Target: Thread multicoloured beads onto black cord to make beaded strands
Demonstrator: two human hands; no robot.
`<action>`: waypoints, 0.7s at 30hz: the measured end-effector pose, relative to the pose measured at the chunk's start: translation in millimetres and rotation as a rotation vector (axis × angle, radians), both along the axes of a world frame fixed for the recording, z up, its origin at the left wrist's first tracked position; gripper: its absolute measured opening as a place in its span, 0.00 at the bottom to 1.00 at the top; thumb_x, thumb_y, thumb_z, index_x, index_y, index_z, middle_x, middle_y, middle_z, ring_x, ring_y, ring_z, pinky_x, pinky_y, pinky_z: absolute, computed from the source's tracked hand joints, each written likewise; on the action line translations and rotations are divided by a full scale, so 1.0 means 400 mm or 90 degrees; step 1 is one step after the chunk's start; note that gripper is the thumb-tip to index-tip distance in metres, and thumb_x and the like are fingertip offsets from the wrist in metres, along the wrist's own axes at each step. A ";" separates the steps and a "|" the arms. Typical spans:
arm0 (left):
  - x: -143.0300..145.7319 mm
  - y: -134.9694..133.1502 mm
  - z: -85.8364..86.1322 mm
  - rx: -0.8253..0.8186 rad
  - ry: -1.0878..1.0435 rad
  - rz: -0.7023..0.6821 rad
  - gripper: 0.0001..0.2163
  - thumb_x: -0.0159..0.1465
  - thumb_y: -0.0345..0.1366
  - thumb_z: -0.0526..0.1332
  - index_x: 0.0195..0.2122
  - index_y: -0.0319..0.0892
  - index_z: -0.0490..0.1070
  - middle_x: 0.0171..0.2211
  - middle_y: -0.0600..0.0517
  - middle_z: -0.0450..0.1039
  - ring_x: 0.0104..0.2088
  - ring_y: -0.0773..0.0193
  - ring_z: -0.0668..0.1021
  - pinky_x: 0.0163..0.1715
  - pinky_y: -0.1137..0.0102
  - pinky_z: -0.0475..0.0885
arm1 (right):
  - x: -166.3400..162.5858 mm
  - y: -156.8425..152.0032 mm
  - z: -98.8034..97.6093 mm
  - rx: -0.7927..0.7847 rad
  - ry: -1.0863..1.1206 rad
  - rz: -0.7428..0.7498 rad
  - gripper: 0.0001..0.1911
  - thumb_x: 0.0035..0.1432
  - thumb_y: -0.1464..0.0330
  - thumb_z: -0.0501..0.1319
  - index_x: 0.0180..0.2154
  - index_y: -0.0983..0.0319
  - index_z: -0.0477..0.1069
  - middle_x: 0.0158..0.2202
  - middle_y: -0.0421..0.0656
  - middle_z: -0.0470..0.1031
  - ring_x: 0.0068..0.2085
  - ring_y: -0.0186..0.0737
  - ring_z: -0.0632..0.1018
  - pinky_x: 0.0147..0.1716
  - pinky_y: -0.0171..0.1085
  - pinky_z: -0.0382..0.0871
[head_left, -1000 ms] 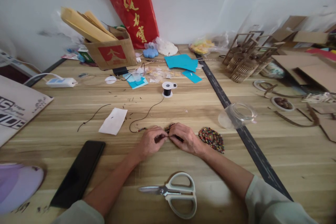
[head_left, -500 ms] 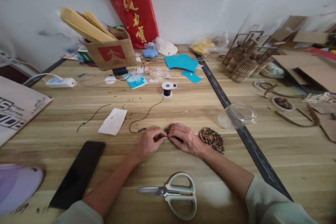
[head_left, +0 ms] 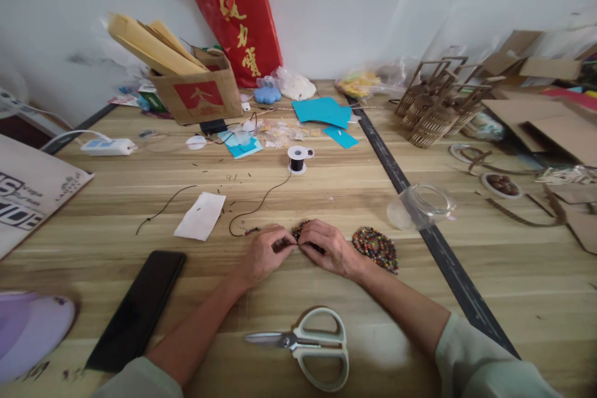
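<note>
My left hand [head_left: 267, 252] and my right hand [head_left: 328, 246] meet over the table, fingertips pinched almost together. Between them runs a thin dark cord, mostly hidden by the fingers. Small multicoloured beads [head_left: 299, 228] show just behind my right fingers. A short beaded end [head_left: 252, 231] lies beside my left hand, joined to black cord [head_left: 242, 228] that curves back to a white spool [head_left: 297, 160]. A coiled heap of bead strands [head_left: 375, 249] rests right of my right wrist. Scissors with pale handles [head_left: 321, 348] lie nearer to me.
A black phone [head_left: 137, 311] lies left of my left forearm, with a white paper [head_left: 200, 216] beyond it. To the right is a clear plastic container [head_left: 422, 206]. Blue cards [head_left: 321, 112], a cardboard box [head_left: 196, 93] and small bamboo baskets [head_left: 431, 115] stand farther back.
Both hands stay at almost the same spot, still pinched together. Only very slight finger movement shows; the surrounding things have not moved.
</note>
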State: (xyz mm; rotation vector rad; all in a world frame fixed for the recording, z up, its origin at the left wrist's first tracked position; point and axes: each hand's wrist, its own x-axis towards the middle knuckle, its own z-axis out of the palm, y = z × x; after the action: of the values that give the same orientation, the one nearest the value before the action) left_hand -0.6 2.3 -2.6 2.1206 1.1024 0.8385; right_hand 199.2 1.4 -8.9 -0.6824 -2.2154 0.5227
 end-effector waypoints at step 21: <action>0.004 -0.005 0.010 0.003 0.001 0.008 0.04 0.55 0.29 0.66 0.28 0.40 0.72 0.28 0.52 0.74 0.31 0.64 0.75 0.33 0.71 0.69 | 0.000 0.000 0.001 0.002 0.008 0.012 0.05 0.64 0.73 0.56 0.39 0.62 0.70 0.35 0.47 0.75 0.40 0.42 0.74 0.41 0.42 0.72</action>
State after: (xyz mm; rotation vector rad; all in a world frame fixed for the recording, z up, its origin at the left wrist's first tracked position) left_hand 1.0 0.2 1.2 2.1207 1.1163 0.8456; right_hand 199.2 1.3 -8.5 -0.6557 -2.2120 0.5313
